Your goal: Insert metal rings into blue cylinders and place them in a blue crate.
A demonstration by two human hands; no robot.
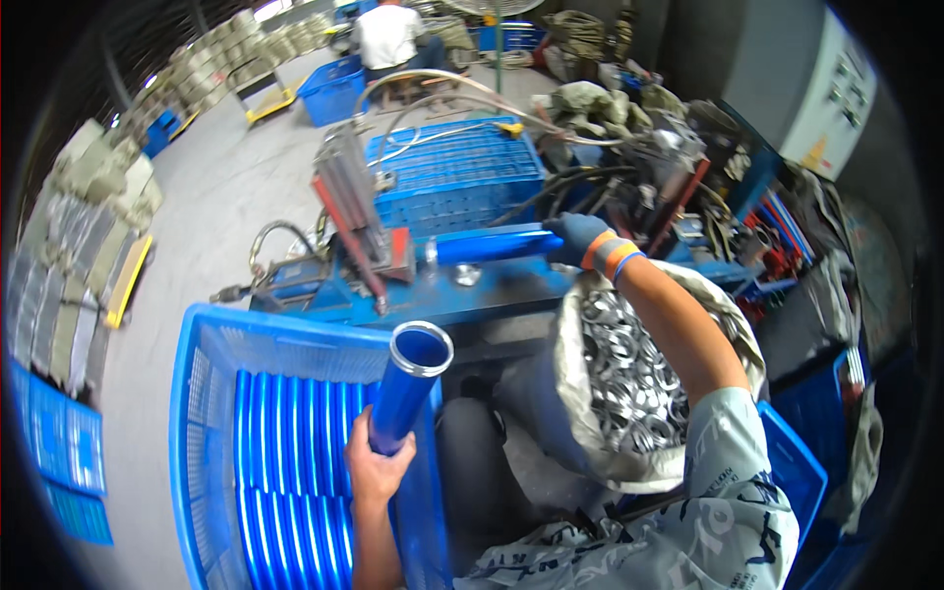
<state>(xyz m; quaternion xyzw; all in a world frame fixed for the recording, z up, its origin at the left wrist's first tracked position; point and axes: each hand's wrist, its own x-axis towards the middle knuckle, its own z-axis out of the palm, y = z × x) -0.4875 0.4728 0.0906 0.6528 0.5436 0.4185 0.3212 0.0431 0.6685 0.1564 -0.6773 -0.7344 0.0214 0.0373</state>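
My bare left hand (378,466) is closed round the lower part of a blue metal tube (401,398), which tilts upward over the crate's right edge. A silver ring (422,348) sits on its upper end, and the tube looks hollow. My right hand (578,239), in a dark glove with an orange and grey cuff, is closed on the right end of a second blue tube (492,246). That tube lies roughly level across the blue bench machine (442,298), between its two upright clamp parts. Its left end is near a small metal fitting (431,254).
A blue crate (275,326) at my left holds rows of blue tubes (295,433). On my right stands a pale sack (565,423) of loose silver rings (629,369). Hoses (472,84) arch over an upturned-looking blue crate (452,202). Another person (388,39) sits far back.
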